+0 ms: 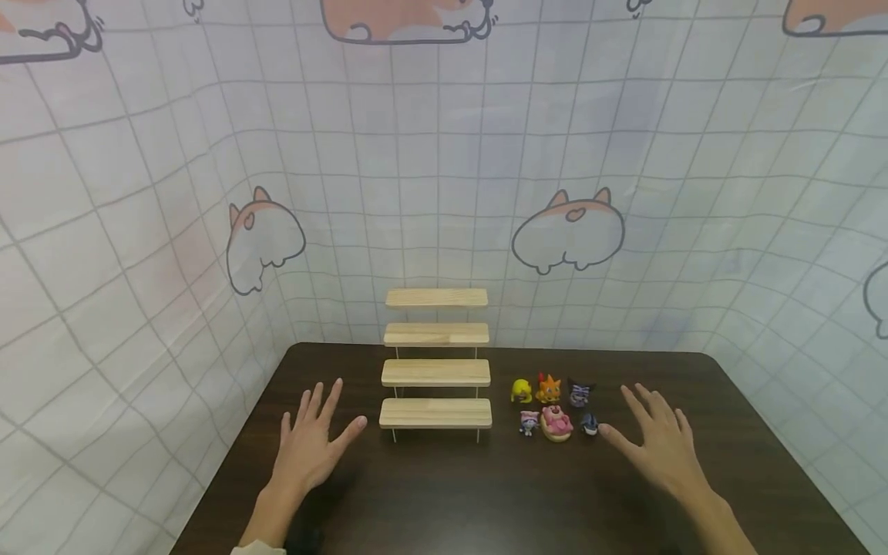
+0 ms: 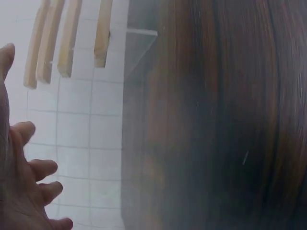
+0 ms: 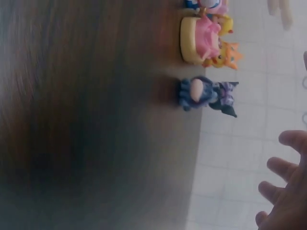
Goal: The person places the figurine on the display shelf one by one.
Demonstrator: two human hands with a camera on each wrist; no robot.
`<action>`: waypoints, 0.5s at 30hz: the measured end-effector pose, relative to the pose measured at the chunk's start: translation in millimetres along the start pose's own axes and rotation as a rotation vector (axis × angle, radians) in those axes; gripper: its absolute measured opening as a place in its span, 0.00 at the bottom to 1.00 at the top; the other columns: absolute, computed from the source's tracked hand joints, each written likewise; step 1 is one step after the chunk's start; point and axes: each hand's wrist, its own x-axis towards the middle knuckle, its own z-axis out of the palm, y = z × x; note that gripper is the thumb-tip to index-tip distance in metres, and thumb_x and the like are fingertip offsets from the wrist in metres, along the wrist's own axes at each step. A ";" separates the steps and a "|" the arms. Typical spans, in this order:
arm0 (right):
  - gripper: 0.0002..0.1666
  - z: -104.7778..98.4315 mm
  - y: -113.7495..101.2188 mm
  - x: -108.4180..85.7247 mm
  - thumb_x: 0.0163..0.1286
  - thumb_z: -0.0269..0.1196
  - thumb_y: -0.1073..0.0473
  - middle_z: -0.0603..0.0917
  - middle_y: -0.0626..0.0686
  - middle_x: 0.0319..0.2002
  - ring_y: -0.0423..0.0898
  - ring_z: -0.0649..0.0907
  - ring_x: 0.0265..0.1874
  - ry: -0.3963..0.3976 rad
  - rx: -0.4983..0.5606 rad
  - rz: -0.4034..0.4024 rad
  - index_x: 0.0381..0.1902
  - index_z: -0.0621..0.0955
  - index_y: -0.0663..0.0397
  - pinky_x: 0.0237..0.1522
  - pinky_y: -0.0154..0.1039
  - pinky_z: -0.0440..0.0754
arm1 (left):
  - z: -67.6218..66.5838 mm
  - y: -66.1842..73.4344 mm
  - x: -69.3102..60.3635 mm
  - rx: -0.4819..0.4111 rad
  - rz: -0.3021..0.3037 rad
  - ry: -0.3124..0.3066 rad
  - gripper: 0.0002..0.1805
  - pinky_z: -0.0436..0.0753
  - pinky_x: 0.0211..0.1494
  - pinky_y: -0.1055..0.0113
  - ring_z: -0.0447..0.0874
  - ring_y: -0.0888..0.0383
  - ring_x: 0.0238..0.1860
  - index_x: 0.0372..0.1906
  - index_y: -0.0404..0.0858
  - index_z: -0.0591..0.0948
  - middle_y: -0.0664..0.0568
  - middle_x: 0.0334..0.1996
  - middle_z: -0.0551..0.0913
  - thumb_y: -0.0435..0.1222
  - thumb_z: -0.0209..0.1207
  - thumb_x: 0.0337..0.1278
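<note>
My left hand [image 1: 307,447] hovers with spread fingers left of a four-step wooden display rack [image 1: 435,374], holding nothing. On the right, my right hand [image 1: 659,443] is likewise spread and empty, its thumb close to a small dark blue figurine [image 1: 590,424]. Beside that sit a pink bear figurine in a cream base [image 1: 556,424] and a pink-and-white figurine [image 1: 529,422]. Behind them stand a yellow figurine [image 1: 521,391], an orange figurine [image 1: 549,388] and a dark figurine with pointed ears [image 1: 580,394]. In the right wrist view the blue figurine [image 3: 196,92] shows a pale muzzle.
The dark wooden table [image 1: 444,493] carries the rack and the figurines. A white gridded cloth [image 1: 444,169] with dog drawings hangs behind it and on both sides. Thin clear supports [image 2: 141,32] hold up the rack's boards.
</note>
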 end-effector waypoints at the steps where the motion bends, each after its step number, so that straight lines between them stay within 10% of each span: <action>1: 0.49 3.0 -0.7 -0.5 0.72 0.61 0.36 0.59 0.70 0.77 0.76 0.57 0.74 0.013 0.022 0.006 0.80 0.59 0.54 0.68 0.82 0.46 | 2.0 1.2 0.0 -0.021 -0.004 0.012 0.47 0.38 0.76 0.24 0.39 0.33 0.82 0.84 0.57 0.44 0.37 0.83 0.45 0.69 0.45 0.69; 15: 0.43 30.6 0.5 -1.6 0.76 0.58 0.40 0.59 0.72 0.75 0.77 0.62 0.70 -0.026 0.311 0.167 0.79 0.61 0.57 0.59 0.85 0.58 | 33.8 14.4 0.9 -0.380 -0.039 0.218 0.36 0.67 0.72 0.31 0.65 0.34 0.75 0.81 0.51 0.59 0.40 0.76 0.68 0.56 0.51 0.76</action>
